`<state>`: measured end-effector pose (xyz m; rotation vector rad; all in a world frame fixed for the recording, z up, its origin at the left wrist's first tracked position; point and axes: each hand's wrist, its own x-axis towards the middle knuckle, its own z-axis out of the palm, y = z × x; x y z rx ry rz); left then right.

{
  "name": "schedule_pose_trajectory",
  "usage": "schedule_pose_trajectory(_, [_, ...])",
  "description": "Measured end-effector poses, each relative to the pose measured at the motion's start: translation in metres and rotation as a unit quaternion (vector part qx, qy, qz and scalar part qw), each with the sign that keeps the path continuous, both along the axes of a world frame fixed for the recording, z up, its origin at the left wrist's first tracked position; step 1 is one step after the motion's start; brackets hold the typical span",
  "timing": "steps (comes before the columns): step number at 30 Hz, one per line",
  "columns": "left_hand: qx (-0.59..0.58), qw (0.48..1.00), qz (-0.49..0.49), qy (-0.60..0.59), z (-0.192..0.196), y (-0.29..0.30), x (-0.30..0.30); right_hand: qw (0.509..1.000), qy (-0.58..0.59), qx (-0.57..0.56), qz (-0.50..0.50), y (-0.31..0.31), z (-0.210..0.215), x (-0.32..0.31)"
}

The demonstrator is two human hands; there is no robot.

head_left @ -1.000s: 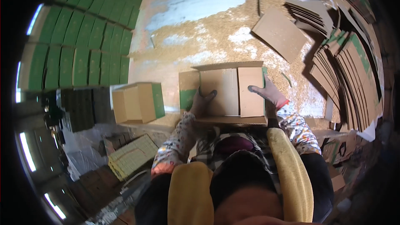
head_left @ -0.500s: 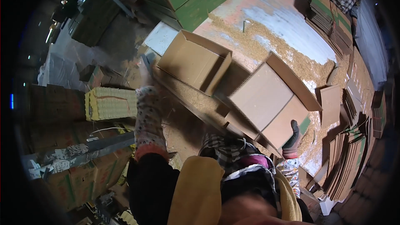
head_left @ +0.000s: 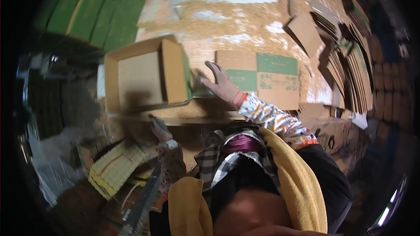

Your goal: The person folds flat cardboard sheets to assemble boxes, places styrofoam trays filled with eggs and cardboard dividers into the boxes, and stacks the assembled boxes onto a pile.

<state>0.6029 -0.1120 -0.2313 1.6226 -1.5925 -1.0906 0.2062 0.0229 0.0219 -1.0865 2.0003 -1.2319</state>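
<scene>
An open cardboard box (head_left: 139,76) sits upright at the left of the work surface, green showing on its outer right side. My right hand (head_left: 221,83), in a pale glove with grey fingertips, is beside it with fingers apart and nothing held. Below that hand's fingers and to the right lies a cardboard piece (head_left: 278,87) printed in green, lying flat. My left hand (head_left: 162,132), also gloved, is just below the box's near edge. Its fingers look stretched out, though blur and shadow hide whether they touch the box.
Sawdust-like shavings (head_left: 232,22) cover much of the surface. Stacked green boxes (head_left: 105,13) stand at the far left. Folded cardboard sheets (head_left: 350,72) lean at the right. A yellow woven bundle (head_left: 116,166) and a metal rail (head_left: 146,196) are at the lower left.
My view has turned. My right hand has let go of the right-hand carton and moved left toward the open box. My left hand has dropped toward its near edge.
</scene>
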Motion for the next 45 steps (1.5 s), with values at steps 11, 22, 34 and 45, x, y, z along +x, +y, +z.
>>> schedule_pose_trajectory(11, [-0.053, 0.803, -0.453, -0.384, 0.139, 0.165, -0.32, 0.918, -0.104, 0.252, -0.288, 0.394, -0.022, -0.159])
schedule_pose_trajectory(22, [0.036, 0.948, -0.296, -0.109, 0.387, 0.149, -0.467, 0.903, 0.014, -0.162, -0.398, 0.384, 0.099, -0.267])
schedule_pose_trajectory(34, [-0.016, 0.525, -0.821, -0.222, 0.382, 0.258, -0.455, 0.913, 0.196, 0.23, -0.273, 0.31, 0.052, -0.269])
schedule_pose_trajectory(45, [-0.35, 0.841, -0.405, -0.075, 0.296, 0.214, -0.466, 0.859, 0.48, 0.152, 0.096, 0.328, 0.141, -0.232])
